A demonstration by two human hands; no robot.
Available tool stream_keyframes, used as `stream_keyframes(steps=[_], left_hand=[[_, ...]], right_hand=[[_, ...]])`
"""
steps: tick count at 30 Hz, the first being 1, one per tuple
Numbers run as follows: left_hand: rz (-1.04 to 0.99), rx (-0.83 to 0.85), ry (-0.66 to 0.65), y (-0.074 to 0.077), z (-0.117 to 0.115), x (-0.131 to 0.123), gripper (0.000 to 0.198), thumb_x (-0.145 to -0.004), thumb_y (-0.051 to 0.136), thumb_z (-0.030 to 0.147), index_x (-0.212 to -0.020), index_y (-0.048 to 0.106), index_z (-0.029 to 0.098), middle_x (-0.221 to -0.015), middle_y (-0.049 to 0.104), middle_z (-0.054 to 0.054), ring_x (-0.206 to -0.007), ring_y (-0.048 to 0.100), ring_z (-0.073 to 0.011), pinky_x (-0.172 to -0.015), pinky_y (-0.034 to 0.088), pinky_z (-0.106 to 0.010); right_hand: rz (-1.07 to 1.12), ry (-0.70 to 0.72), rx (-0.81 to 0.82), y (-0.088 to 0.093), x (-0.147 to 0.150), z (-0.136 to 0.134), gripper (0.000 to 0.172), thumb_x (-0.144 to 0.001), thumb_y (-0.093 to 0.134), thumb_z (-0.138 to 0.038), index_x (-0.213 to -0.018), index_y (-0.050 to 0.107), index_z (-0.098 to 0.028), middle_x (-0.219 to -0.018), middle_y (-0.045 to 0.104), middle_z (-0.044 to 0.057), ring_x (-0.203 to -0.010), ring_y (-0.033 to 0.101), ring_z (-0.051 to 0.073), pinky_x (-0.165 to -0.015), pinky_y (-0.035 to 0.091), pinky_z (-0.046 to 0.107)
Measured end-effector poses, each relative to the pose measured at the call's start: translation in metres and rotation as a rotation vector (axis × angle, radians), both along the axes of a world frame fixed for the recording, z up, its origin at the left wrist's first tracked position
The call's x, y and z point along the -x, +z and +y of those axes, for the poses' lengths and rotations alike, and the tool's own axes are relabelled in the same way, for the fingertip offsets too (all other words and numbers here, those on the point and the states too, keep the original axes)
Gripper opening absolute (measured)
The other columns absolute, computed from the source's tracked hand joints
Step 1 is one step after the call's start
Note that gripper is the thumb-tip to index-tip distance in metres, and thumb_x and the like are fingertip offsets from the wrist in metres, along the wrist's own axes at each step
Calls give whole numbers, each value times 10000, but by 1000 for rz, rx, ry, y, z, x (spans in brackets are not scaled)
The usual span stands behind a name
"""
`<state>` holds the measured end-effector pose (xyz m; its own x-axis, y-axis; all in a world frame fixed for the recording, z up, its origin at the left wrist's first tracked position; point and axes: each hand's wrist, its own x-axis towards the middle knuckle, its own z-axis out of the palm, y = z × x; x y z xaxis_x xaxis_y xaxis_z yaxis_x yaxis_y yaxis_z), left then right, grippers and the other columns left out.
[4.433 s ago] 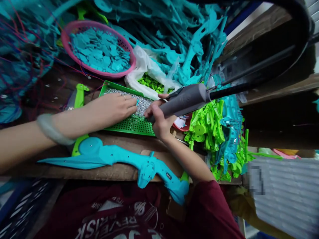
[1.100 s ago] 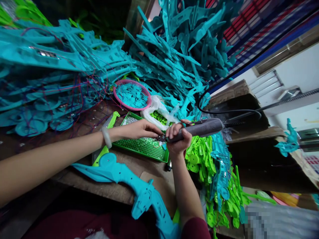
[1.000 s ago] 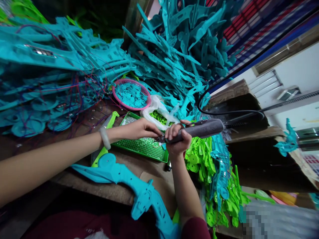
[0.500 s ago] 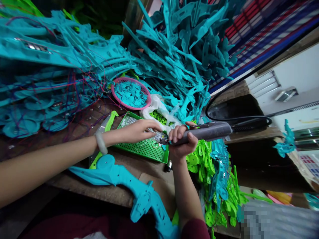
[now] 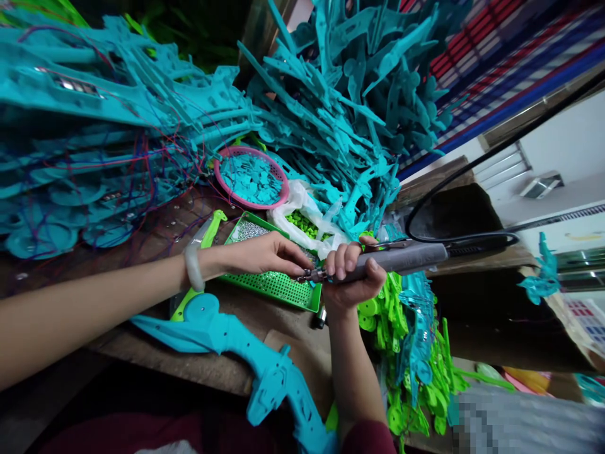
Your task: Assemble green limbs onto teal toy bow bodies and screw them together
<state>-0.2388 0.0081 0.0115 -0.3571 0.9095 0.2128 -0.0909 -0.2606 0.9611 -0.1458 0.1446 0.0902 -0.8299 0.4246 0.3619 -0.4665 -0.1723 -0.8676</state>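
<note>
My right hand [image 5: 352, 272] is wrapped around a grey electric screwdriver [image 5: 401, 260], its bit pointing left and a black cable leaving its rear. At the bit's tip, my left hand [image 5: 271, 255] has its thumb and fingers pinched together; anything between them is too small to make out. Under both hands lies a green perforated tray [image 5: 269, 291] with many small silver screws [image 5: 250, 231]. On the table edge nearest me rests a long turquoise plastic toy-like part [image 5: 241, 331], with a round disc near its left end.
Turquoise parts with red and blue wires [image 5: 118, 139] are heaped left; more turquoise parts [image 5: 340, 120] rise behind. A pink basket [image 5: 286, 192] of turquoise pieces and a white bag [image 5: 302, 194] of green pieces stand behind the tray. Green parts [image 5: 392, 309] and an open cardboard box [image 5: 496, 315] lie right.
My left fingers have closed to a pinch and met the screwdriver's tip. The screwdriver has shifted slightly to the right in the view. The turquoise part has stayed in place.
</note>
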Motion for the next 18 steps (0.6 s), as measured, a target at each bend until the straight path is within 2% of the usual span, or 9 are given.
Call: stream_keyframes(steps=[7, 14, 16, 18], left_hand=[[277, 50, 166, -3, 7, -10, 206, -901, 615, 285, -1006, 765, 190, -846, 762, -37, -754, 683, -160, -702, 529, -275], [513, 172, 401, -13, 7, -2, 146, -830, 587, 151, -841, 730, 176, -937, 690, -104, -951, 632, -255, -897, 464, -393], [546, 186, 418, -13, 2, 2, 159, -841, 582, 160, -892, 732, 177, -1016, 692, -115, -1036, 624, -277, -952, 451, -416], [522, 166, 346, -8, -3, 2, 207, -877, 576, 197, -1015, 729, 201, -1097, 711, -91, -1076, 632, -255, -978, 460, -397]], right_hand=[[-22, -11, 18, -3, -1, -2, 204, -728, 571, -374, -901, 604, -272, -510, 289, -94, -369, 234, 102, -338, 294, 229], [-4, 59, -11, -5, -3, -5, 245, -766, 556, -351, -986, 630, -271, -506, 331, -94, -357, 244, 97, -340, 323, 221], [12, 63, -8, -3, -3, -2, 239, -775, 552, -346, -985, 635, -267, -507, 327, -95, -358, 241, 95, -344, 329, 217], [18, 50, 3, -2, -3, 2, 234, -769, 560, -355, -973, 636, -268, -508, 311, -97, -358, 234, 94, -343, 327, 215]])
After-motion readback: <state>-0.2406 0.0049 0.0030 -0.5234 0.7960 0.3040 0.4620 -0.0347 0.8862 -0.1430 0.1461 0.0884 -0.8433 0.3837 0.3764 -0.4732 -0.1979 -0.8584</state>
